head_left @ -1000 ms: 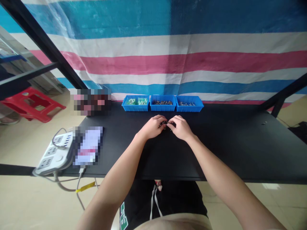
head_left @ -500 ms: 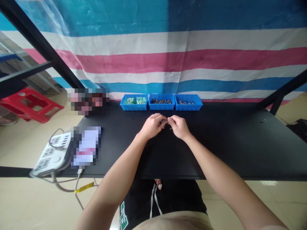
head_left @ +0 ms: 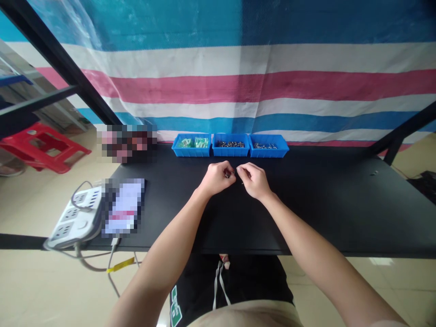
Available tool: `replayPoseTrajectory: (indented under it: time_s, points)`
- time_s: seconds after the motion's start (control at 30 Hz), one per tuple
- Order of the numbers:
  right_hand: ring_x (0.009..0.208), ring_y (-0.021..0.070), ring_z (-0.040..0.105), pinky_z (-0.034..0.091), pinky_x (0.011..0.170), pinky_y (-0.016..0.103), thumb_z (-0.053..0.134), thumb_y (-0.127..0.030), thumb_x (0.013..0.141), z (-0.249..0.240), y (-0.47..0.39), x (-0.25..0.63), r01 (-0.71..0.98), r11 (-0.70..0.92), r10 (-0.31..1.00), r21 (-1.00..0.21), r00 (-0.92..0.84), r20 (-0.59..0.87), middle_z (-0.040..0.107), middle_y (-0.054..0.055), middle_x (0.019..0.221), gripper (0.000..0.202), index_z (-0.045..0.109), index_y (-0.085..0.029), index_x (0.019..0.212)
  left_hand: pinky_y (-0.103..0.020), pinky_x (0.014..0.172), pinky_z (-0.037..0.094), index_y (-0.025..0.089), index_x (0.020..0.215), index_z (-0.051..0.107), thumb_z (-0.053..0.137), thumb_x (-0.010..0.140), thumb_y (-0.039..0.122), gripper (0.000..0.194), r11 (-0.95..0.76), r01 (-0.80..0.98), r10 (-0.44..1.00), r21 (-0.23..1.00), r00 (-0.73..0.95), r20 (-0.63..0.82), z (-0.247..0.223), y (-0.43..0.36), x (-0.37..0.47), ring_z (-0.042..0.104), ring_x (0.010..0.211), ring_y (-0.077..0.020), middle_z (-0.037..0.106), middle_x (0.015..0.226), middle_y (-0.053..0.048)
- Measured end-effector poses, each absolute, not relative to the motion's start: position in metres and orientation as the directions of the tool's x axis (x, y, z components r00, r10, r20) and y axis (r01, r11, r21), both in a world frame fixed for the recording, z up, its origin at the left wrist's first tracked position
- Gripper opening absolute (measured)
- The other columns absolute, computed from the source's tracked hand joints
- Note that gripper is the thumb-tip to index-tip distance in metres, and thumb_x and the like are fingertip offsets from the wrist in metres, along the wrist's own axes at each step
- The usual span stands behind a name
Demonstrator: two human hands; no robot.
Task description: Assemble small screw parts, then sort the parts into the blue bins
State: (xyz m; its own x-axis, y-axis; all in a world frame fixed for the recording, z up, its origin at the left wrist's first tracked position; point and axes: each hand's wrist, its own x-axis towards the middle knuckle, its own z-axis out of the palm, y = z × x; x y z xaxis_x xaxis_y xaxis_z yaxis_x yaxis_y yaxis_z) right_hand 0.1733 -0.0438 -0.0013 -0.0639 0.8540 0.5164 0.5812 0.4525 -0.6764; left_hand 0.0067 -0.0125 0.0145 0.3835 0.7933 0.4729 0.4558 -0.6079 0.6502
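Note:
My left hand (head_left: pixel 218 177) is closed around small dark metal parts (head_left: pixel 227 174), which show between thumb and fingers. Just to its right, a narrow gap away, my right hand (head_left: pixel 255 180) is closed in a pinch; a tiny bit of something thin shows under its fingers, too small to name. Both hands are over the black table (head_left: pixel 316 195). Beyond them stand three blue bins: the left bin (head_left: pixel 191 153) holds green and white packets, the middle bin (head_left: pixel 230 152) small dark metal parts, the right bin (head_left: pixel 269 153) thin silvery parts.
On the left lie a white power strip (head_left: pixel 76 215) with cables and a blurred phone-like object (head_left: pixel 124 206). A red stool (head_left: pixel 46 147) stands on the floor beyond. Small bits (head_left: pixel 374 173) lie at the table's right. A striped sheet (head_left: pixel 204 86) hangs behind.
My hands have moved slightly apart, and a gap shows between their fingertips. My left fingers have closed further over the metal parts.

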Motion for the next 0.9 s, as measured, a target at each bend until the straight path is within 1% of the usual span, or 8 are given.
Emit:
replayPoseTrajectory:
  time_s: [0.07,0.17,0.27,0.37,0.43,0.53,0.77,0.9]
  points:
    - [0.076,0.0186,0.063,0.052,0.070,0.031,0.046,-0.047,0.094,-0.001,-0.046,0.172,0.583,0.481,0.845,-0.654,-0.112,0.522,0.070,0.008,0.096,0.036,0.068,-0.020,0.102,-0.022,0.059,0.047,0.017,0.070,0.062,0.063,0.068,0.015,0.003,-0.599,0.466,0.800,0.651,0.386,0.460,0.012,-0.009,0.005,0.060,0.058,-0.0117,0.065,0.064,0.001]
    - [0.095,0.0222,0.065,0.055,0.082,0.035,0.049,-0.043,0.093,-0.002,-0.049,0.171,0.587,0.534,0.828,-0.608,-0.218,0.517,0.068,0.009,0.116,0.038,0.065,-0.021,0.119,-0.022,0.060,0.047,0.017,0.072,0.062,0.062,0.068,0.012,0.005,-0.603,0.464,0.797,0.649,0.366,0.480,0.008,-0.004,0.003,0.060,0.060,-0.0115,0.065,0.066,0.001]
    - [0.113,0.0239,0.061,0.052,0.097,0.040,0.051,-0.040,0.092,-0.003,-0.049,0.170,0.588,0.578,0.800,-0.565,-0.274,0.533,0.065,0.009,0.126,0.040,0.062,-0.021,0.126,-0.023,0.062,0.048,0.017,0.074,0.064,0.060,0.071,0.013,0.006,-0.607,0.474,0.794,0.638,0.339,0.504,0.005,-0.001,0.002,0.060,0.062,-0.0116,0.065,0.068,0.000]
    - [0.118,0.0233,0.060,0.046,0.106,0.041,0.051,-0.038,0.093,-0.004,-0.048,0.171,0.590,0.602,0.780,-0.538,-0.291,0.554,0.065,0.010,0.128,0.042,0.062,-0.019,0.128,-0.023,0.063,0.048,0.017,0.077,0.065,0.062,0.073,0.016,0.006,-0.601,0.491,0.798,0.630,0.328,0.506,0.005,0.000,0.002,0.060,0.062,-0.0120,0.066,0.069,0.000]
    - [0.120,0.0231,0.060,0.044,0.108,0.042,0.051,-0.038,0.093,-0.005,-0.048,0.171,0.603,0.599,0.781,-0.527,-0.294,0.551,0.064,0.010,0.130,0.042,0.062,-0.019,0.128,-0.023,0.063,0.048,0.017,0.077,0.066,0.062,0.073,0.017,0.005,-0.588,0.499,0.807,0.636,0.315,0.499,0.006,0.000,0.002,0.060,0.061,-0.0121,0.066,0.069,0.000]
    - [0.122,0.0232,0.059,0.043,0.109,0.044,0.051,-0.039,0.093,-0.005,-0.047,0.171,0.627,0.579,0.796,-0.521,-0.294,0.530,0.062,0.008,0.132,0.040,0.062,-0.022,0.129,-0.023,0.062,0.048,0.017,0.075,0.066,0.063,0.074,0.018,0.004,-0.561,0.516,0.826,0.647,0.297,0.479,0.007,-0.001,0.002,0.061,0.061,-0.0121,0.067,0.068,0.000]
    - [0.119,0.0233,0.061,0.046,0.106,0.043,0.052,-0.038,0.093,-0.006,-0.046,0.169,0.608,0.582,0.796,-0.540,-0.289,0.532,0.065,0.008,0.129,0.041,0.061,-0.022,0.130,-0.024,0.063,0.049,0.017,0.071,0.065,0.065,0.071,0.018,0.001,-0.539,0.548,0.839,0.640,0.285,0.463,0.010,-0.001,0.001,0.061,0.061,-0.0131,0.067,0.067,0.001]
    - [0.118,0.0243,0.061,0.049,0.102,0.045,0.054,-0.038,0.092,-0.006,-0.047,0.168,0.602,0.575,0.806,-0.554,-0.302,0.509,0.064,0.007,0.130,0.042,0.061,-0.023,0.130,-0.024,0.064,0.049,0.018,0.072,0.065,0.065,0.068,0.015,0.005,-0.552,0.542,0.831,0.633,0.301,0.468,0.009,-0.001,0.001,0.061,0.061,-0.0132,0.067,0.068,0.001]
